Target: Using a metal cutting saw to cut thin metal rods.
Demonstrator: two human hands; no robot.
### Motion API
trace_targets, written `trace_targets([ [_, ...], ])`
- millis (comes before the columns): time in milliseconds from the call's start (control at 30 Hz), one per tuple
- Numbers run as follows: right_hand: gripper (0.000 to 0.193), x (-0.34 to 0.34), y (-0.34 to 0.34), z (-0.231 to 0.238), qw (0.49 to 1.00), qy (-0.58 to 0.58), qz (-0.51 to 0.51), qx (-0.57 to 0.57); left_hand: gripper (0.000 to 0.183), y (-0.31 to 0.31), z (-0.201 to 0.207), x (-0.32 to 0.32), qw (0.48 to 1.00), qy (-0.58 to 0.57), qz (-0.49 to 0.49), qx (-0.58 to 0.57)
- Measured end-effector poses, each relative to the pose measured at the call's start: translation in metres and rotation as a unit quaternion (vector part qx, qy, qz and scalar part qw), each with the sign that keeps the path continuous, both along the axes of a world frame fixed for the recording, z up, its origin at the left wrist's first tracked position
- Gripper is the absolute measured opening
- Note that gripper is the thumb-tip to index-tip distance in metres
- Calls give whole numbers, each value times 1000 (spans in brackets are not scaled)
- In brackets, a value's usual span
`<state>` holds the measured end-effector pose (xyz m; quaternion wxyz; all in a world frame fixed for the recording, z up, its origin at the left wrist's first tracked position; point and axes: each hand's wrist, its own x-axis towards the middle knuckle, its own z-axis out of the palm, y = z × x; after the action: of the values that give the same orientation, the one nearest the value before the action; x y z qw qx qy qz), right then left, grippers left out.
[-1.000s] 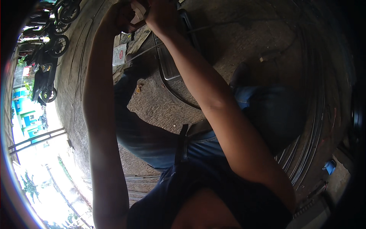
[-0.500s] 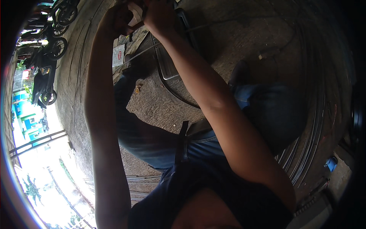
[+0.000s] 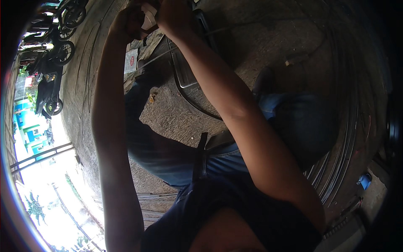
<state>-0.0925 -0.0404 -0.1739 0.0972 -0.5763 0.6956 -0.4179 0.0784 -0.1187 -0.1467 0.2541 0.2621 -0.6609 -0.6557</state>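
Note:
Both my arms stretch forward to the top edge of the view, where the hands are partly cut off and dark. My left hand is closed, its fingers curled. Close beside it, my right hand is bent inward and also closed; what the fingers grip is hidden. A pale, pinkish-white piece shows between the two hands, too little of it visible to name. Beneath them lies a dark metal frame with rounded corners, and a thin rod crosses over it.
I sit on rough ground, jeans-clad legs spread apart. A whitish printed packet lies under my left wrist. Long thin rods lie at the right, near a blue object. Motorcycles stand at the far left.
Both hands and forearms have shifted only slightly; a reddish bit seen at the right hand's fingers earlier is now mostly hidden. The rest is unchanged.

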Motion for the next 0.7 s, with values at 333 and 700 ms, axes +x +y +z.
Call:
trace_targets([
  [333, 44, 13, -12, -24, 999, -9, 27, 20, 44, -3, -7, 20, 982, -35, 143, 121],
  [700, 60, 12, -4, -22, 998, -42, 22, -32, 37, 25, -8, 1, 965, -12, 223, 140],
])
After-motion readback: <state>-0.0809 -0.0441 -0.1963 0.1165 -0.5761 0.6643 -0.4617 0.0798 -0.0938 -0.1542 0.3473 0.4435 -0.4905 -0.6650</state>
